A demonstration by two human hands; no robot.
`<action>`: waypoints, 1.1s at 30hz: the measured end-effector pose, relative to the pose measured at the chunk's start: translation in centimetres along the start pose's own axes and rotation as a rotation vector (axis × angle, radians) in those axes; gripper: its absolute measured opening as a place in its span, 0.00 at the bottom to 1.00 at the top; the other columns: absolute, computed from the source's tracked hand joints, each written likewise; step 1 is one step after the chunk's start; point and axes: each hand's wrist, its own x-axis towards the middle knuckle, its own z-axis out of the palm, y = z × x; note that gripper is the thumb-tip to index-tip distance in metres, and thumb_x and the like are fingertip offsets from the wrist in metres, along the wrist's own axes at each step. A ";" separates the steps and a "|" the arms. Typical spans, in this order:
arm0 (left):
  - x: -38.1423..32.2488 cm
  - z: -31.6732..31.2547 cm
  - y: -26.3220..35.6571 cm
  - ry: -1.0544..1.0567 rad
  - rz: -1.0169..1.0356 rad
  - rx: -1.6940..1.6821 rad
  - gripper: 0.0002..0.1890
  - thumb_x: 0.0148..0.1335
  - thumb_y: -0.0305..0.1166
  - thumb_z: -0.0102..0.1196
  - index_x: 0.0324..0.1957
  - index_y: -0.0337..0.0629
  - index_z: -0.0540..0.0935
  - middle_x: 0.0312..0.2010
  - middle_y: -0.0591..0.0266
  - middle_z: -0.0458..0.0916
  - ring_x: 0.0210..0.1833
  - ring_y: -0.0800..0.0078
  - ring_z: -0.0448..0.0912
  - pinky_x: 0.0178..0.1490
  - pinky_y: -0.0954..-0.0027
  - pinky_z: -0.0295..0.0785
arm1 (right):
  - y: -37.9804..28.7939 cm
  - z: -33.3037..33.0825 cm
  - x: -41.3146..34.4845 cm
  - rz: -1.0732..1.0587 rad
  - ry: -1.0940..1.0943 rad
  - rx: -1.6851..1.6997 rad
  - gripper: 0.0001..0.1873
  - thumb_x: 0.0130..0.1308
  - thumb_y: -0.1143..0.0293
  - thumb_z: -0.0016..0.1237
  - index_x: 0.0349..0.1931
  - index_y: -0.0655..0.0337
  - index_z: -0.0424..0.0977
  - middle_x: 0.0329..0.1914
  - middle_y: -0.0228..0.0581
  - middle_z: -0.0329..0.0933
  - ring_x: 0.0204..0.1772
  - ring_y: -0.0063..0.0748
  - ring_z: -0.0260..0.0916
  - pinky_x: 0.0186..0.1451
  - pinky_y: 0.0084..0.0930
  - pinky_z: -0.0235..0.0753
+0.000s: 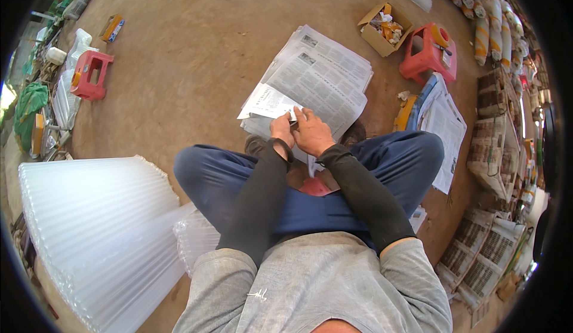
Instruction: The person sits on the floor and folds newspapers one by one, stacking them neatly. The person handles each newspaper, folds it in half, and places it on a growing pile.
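A stack of printed newspaper sheets (329,77) lies on the floor in front of my crossed legs. The near left corner of the top sheet is turned over into a paler folded flap (271,102). My left hand (282,131) grips the near edge of this flap with curled fingers. Beside it, almost touching, my right hand (312,131) has its fingers on the same edge, pinching the paper. The fingertips partly hide the fold. Part of a sheet hangs down between my forearms, above a red surface (314,186) below me.
Clear bubble or air-column wrap (98,216) is heaped at my left. A red stool (92,75) stands far left. To the right are a cardboard box (376,37) of scraps, a red stool (418,57) bearing tape, more newspapers (441,131), and wrapped rolls (492,37).
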 end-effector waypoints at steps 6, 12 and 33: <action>-3.3 8.9 3.4 -0.154 -0.017 0.278 0.17 0.69 0.28 0.50 0.56 0.29 0.73 0.52 0.46 0.78 0.54 0.51 0.80 0.50 0.51 0.83 | 4.1 -5.4 -1.6 0.285 -0.012 0.046 0.49 0.56 0.77 0.48 0.80 0.42 0.45 0.54 0.59 0.77 0.49 0.62 0.79 0.49 0.52 0.79; -3.1 21.5 9.2 -0.631 0.107 0.400 0.11 0.71 0.29 0.51 0.51 0.36 0.79 0.45 0.52 0.85 0.45 0.59 0.85 0.47 0.60 0.84 | 9.9 -17.4 3.6 0.104 0.606 -0.352 0.39 0.61 0.77 0.45 0.75 0.44 0.59 0.26 0.45 0.80 0.27 0.49 0.79 0.30 0.44 0.78; 8.8 0.6 0.2 -0.058 0.028 0.215 0.21 0.74 0.34 0.45 0.62 0.30 0.72 0.56 0.46 0.79 0.56 0.48 0.80 0.56 0.46 0.79 | 12.5 -4.1 -0.4 0.002 -0.385 -0.190 0.25 0.65 0.75 0.44 0.64 0.53 0.72 0.47 0.45 0.81 0.51 0.48 0.80 0.50 0.40 0.80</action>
